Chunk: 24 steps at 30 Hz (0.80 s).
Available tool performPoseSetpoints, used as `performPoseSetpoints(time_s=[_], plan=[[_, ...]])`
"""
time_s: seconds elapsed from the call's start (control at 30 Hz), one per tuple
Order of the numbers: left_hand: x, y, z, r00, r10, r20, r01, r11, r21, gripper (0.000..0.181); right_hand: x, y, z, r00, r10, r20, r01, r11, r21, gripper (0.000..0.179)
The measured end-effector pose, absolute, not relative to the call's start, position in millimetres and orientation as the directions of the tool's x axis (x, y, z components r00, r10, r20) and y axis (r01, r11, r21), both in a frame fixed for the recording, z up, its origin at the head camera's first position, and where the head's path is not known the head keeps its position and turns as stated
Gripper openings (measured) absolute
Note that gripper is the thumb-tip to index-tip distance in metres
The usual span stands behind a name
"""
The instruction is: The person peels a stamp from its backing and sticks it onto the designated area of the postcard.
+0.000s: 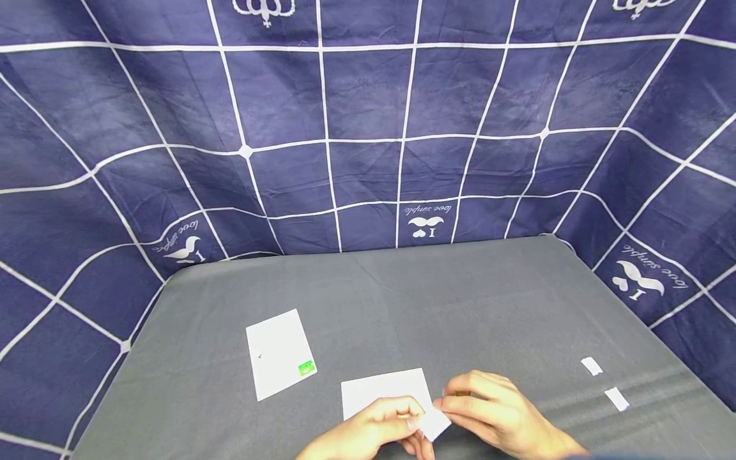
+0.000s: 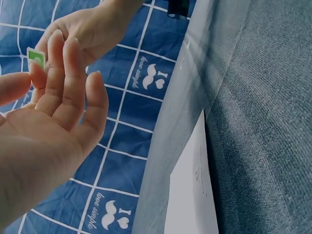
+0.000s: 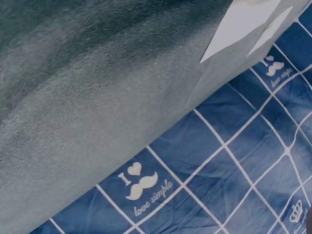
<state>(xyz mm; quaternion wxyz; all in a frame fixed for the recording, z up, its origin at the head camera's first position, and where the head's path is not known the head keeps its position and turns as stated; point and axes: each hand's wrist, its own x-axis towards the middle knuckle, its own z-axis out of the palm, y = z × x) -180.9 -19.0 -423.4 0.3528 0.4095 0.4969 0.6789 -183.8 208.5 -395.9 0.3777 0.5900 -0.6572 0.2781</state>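
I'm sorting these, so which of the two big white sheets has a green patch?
The sheet farther left in the head view: a green patch marks its lower-right corner. The other sheet, partly hidden by the left hand, shows no green.

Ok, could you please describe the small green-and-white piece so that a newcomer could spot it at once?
Find the near side of the grey tabletop, where the left hand and right hand meet. At their fingertips is the small green-and-white piece. Unlike the two white scraps lying to the right, it is held up and shows green from below.
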Motion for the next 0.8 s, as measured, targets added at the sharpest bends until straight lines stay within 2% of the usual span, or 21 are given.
performPoseSetpoints(time_s=[0.13,0.23,0.3,0.43,0.5,0.53,0.6,0.67,0.8], plan=[[-181,-20,-423,-0.430,0.890,0.151,-0.106,-0.216,0.971,0.033,-183,206,-394,0.007,-0.569,0.822,-0.981,0.155,0.116,0.013],[-182,-20,-424,-0.494,0.860,0.126,-0.066,-0.182,0.981,0.034,-180,206,-394,-0.035,-0.570,0.821,-0.981,0.174,0.080,0.014],[-182,-19,-425,-0.573,0.811,0.121,-0.001,-0.149,0.989,0.032,-178,207,-398,-0.115,-0.554,0.825,-0.981,0.195,-0.006,0.014],[-182,-17,-428,-0.778,0.607,0.164,0.219,0.017,0.976,0.024,-173,212,-411,-0.410,-0.475,0.779,-0.906,0.312,-0.287,0.005],[-182,-16,-429,-0.846,0.498,0.193,0.292,0.130,0.948,0.019,-170,215,-417,-0.564,-0.427,0.707,-0.821,0.378,-0.427,0.013],[-182,-16,-429,-0.866,0.457,0.203,0.310,0.172,0.935,0.018,-168,217,-419,-0.618,-0.410,0.671,-0.782,0.404,-0.474,0.019],[-182,-15,-430,-0.881,0.416,0.224,0.337,0.221,0.915,0.016,-168,219,-423,-0.681,-0.399,0.613,-0.730,0.424,-0.535,0.030],[-181,-14,-429,-0.883,0.408,0.232,0.348,0.238,0.907,0.017,-168,220,-424,-0.719,-0.412,0.560,-0.695,0.417,-0.585,0.034],[-180,-12,-432,-0.876,0.407,0.259,0.395,0.298,0.869,0.020,-169,221,-421,-0.741,-0.474,0.476,-0.662,0.394,-0.637,0.029]])
